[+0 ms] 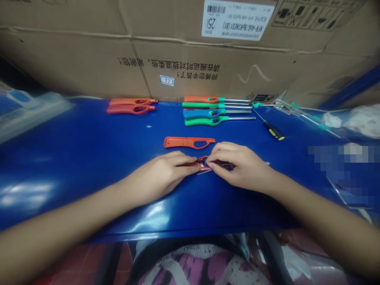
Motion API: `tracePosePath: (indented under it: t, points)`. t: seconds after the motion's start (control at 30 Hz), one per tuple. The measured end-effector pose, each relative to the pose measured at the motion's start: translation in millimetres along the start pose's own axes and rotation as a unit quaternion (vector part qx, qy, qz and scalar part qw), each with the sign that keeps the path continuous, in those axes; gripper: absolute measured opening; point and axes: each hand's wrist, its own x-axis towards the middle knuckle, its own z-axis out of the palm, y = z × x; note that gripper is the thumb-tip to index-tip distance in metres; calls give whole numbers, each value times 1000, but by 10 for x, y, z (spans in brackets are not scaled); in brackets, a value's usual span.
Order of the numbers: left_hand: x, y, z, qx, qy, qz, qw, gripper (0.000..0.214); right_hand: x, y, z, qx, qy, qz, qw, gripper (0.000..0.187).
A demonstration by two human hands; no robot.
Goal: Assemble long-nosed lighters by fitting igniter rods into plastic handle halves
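Note:
My left hand (162, 174) and my right hand (237, 164) rest on the blue table (89, 158) and meet over a red plastic lighter shell (202, 163). The fingers of both hands are closed on it, the left on its handle end, the right on the end toward the thin metal rod that sticks out at the right. Just beyond my hands lies a loose orange half-shell (188, 142), flat on the table.
Two orange shells (130, 106) lie at the back left. Several finished long lighters (213, 110) in orange, green and blue lie in a row at the back. A black-and-yellow screwdriver (271, 130) is to their right. A large cardboard box (190, 47) walls the far edge.

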Motion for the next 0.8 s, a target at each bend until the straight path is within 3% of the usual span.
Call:
tracePosePath:
  t: [0.1,0.23,0.4,0.8]
  points:
    - [-12,1,27,7,24,10,1000,32,16,33,44,-8,18,8,1000,13]
    - [-15,35,11,67,10,45,997,33,32,64,70,-11,33,48,998,4]
    - [-9,79,-4,173,-8,100,980,33,45,84,76,-9,11,64,998,11]
    - [-23,17,41,48,38,35,998,30,44,126,110,2,3,30,1000,14]
